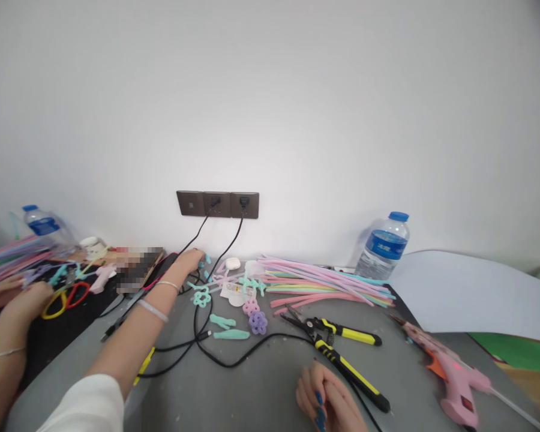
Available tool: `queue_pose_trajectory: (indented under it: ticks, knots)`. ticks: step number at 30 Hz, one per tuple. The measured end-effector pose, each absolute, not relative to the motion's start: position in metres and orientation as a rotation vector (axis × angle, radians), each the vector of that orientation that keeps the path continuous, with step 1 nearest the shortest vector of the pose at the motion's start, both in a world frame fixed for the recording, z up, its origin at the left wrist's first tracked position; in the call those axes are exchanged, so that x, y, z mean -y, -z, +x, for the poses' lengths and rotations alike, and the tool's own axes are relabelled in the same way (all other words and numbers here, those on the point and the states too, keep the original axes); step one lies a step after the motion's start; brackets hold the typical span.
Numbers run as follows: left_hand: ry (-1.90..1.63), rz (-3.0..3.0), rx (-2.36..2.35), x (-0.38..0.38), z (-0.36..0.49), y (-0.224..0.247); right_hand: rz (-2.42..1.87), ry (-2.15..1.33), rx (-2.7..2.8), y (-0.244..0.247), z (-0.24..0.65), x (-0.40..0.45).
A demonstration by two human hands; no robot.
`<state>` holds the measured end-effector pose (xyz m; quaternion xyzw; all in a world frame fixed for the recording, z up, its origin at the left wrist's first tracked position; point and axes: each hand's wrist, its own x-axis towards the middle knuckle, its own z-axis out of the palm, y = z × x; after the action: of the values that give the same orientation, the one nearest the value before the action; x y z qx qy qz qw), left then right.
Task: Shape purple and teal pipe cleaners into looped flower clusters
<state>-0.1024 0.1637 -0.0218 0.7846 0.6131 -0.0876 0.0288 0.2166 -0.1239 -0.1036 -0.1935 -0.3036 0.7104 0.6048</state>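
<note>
My left hand (191, 260) reaches far forward to the back of the table, beside small teal pipe cleaner pieces (207, 259). Its fingers are mostly hidden, so any hold is unclear. Near the front edge, my right hand (326, 396) is closed with the fingers curled in; whatever is inside cannot be seen. Between the hands lie a teal pipe cleaner flower (202, 297), a pink one (251, 307) and a purple one (258, 323). Folded teal pieces (231, 335) rest in front. Yellow-and-black pliers (337, 357) lie with handles apart, just beyond my right hand.
Pastel pipe cleaners (324, 279) lie along the wall near a water bottle (384, 246). A pink glue gun (461, 384) and white sheets (468, 294) are at right. Black cables (227, 365) cross the table. Another person's hands (31, 303) work at left near scissors (56, 305).
</note>
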Motion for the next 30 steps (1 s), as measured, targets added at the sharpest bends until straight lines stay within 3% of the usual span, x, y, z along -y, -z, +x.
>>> queue_pose_trajectory:
  ticks: [6,15,30]
  knots:
    - [0.324,2.456,-1.804,-0.162,-0.108,0.022,-0.47,-1.635,0.699,0.099,0.215,0.124]
    - [0.113,2.558,-1.899,-0.151,-0.107,0.019,-0.412,-1.648,0.683,0.096,0.214,0.126]
    - [0.176,2.492,-1.996,-0.153,-0.096,0.031,-0.444,-1.626,0.66,0.092,0.213,0.127]
